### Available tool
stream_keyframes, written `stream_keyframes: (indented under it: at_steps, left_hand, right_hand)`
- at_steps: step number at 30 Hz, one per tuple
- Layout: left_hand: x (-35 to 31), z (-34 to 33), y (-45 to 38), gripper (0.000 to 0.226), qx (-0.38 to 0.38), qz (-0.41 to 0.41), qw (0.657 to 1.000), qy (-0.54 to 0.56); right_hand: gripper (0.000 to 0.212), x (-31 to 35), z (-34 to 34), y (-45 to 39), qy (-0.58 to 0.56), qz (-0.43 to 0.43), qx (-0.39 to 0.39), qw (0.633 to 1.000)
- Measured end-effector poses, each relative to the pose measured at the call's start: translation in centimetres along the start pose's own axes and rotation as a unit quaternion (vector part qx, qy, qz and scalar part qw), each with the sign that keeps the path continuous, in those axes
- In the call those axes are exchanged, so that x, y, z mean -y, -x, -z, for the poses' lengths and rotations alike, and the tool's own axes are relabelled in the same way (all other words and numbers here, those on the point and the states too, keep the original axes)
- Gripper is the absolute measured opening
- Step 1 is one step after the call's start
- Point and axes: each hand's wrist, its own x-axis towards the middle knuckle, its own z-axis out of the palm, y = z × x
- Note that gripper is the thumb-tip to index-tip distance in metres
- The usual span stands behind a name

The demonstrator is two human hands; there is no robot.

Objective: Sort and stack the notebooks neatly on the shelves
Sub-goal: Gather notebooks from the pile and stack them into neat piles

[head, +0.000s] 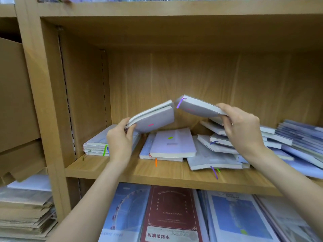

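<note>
Across the middle of the view runs a light wooden shelf (157, 170), its board carrying pale lilac and grey soft-cover notebooks in loose groups: a slumped, fanned heap on the right (272, 144), a tidier low stack at the left wall (97, 142), and a small middle pile topped by a lilac notebook with a green mark (173, 144). Above these, the left hand (120, 138) grips two grey notebooks with a pink mark (153, 117) by their lower corner, tilted up to the right. The right hand (243, 126) clasps another grey notebook with a purple ribbon (197, 106), tilted the opposite way; their raised corners nearly meet, probably to be joined into one stack.
</note>
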Motion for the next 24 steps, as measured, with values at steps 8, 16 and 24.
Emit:
stream_keyframes:
  at_steps: [8,16,24]
  left_hand:
    - [0.4,0.0,-0.2,0.027,-0.004,0.067,0.997,-0.037]
    - [0.7,0.8,0.8,0.018,0.043,0.013,0.995,-0.090]
    - [-0.4,1.1,1.2,0.022,0.043,0.000,0.995,-0.085]
  right_hand:
    - [0.039,1.2,-1.0,1.3,0.086,0.108,0.087,0.987]
    - [0.037,4.7,-5.9,1.8,0.143,0.115,0.430,0.884]
    - [0.034,3.2,-2.7,0.2,-0.070,-0.041,0.420,0.904]
